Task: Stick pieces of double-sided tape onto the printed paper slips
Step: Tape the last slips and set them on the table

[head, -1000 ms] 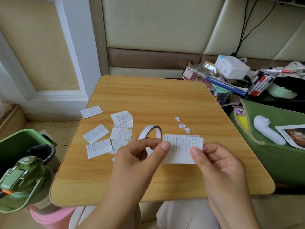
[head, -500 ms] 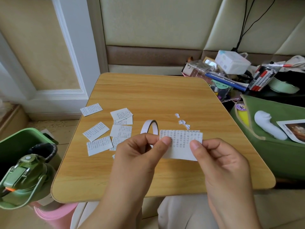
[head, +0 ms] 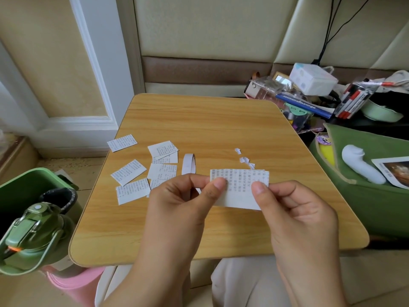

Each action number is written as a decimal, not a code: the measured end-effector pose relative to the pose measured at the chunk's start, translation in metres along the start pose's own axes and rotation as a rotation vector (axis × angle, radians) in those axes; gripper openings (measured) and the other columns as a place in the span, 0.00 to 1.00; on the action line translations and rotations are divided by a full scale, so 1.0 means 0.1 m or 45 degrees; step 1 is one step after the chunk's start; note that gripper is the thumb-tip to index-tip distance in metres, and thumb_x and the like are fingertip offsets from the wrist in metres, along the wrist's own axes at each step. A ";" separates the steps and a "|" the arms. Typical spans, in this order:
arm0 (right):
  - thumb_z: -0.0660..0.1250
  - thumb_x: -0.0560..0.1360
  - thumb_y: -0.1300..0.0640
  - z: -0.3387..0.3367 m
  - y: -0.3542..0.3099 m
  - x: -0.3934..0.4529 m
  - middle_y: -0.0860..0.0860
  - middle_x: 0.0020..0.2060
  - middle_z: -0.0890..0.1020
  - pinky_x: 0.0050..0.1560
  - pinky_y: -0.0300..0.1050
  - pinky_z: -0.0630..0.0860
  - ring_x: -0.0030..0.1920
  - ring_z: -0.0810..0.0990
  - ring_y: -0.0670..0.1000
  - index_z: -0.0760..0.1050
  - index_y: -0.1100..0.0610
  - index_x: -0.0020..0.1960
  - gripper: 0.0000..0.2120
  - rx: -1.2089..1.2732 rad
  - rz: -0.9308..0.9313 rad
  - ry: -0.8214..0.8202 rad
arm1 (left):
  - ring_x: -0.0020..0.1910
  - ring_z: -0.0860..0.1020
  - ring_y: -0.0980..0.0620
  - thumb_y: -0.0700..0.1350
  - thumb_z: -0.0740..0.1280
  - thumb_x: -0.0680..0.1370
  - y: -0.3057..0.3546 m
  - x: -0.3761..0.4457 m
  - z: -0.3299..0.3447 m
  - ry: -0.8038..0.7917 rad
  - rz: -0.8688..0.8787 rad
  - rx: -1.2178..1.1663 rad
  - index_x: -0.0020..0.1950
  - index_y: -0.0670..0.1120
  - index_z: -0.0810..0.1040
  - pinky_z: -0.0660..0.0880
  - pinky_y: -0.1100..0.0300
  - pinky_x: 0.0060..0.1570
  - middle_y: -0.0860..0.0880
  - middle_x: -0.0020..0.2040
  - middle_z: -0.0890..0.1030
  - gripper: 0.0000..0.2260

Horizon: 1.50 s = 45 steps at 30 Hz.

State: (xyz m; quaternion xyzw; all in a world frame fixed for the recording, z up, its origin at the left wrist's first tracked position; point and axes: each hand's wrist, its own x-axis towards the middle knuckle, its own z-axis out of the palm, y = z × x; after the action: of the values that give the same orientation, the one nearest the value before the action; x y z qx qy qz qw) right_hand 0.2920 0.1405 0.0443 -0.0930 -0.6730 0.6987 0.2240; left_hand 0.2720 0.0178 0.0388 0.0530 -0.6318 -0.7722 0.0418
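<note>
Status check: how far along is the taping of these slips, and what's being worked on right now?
Done is hard to judge: several printed slips lie at the table's left, tape not discernible on them. Small white scraps, possibly peeled backing, lie beyond the hands. In hand: left hand and right hand pinch one slip. The tape roll stands nearby. Left: likely more slips.

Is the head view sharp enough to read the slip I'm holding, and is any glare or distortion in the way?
Head view: soft, even light, no glare on the slip; its print shows but is too small to read; wide-angle bending curves the table edges; both hands look sharp.
</note>
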 end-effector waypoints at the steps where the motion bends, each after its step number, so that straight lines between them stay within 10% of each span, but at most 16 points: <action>1: 0.72 0.60 0.50 0.00 0.00 0.00 0.49 0.27 0.82 0.34 0.30 0.72 0.29 0.77 0.42 0.81 0.49 0.33 0.04 -0.010 -0.001 -0.002 | 0.34 0.64 0.49 0.53 0.73 0.61 0.01 0.00 0.00 -0.006 0.000 0.000 0.34 0.45 0.81 0.62 0.65 0.31 0.45 0.34 0.70 0.12; 45: 0.72 0.61 0.54 -0.01 -0.01 0.03 0.50 0.31 0.84 0.37 0.30 0.74 0.33 0.80 0.42 0.81 0.53 0.33 0.03 0.140 0.040 0.014 | 0.32 0.64 0.53 0.52 0.71 0.65 0.00 -0.04 0.02 0.009 0.032 -0.054 0.30 0.45 0.80 0.64 0.68 0.31 0.50 0.27 0.71 0.10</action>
State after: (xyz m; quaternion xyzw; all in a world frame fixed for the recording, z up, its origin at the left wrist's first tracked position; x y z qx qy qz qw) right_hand 0.2897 0.1423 0.0455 -0.0948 -0.6307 0.7376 0.2216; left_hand 0.2755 0.0205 0.0392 0.0470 -0.6156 -0.7847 0.0547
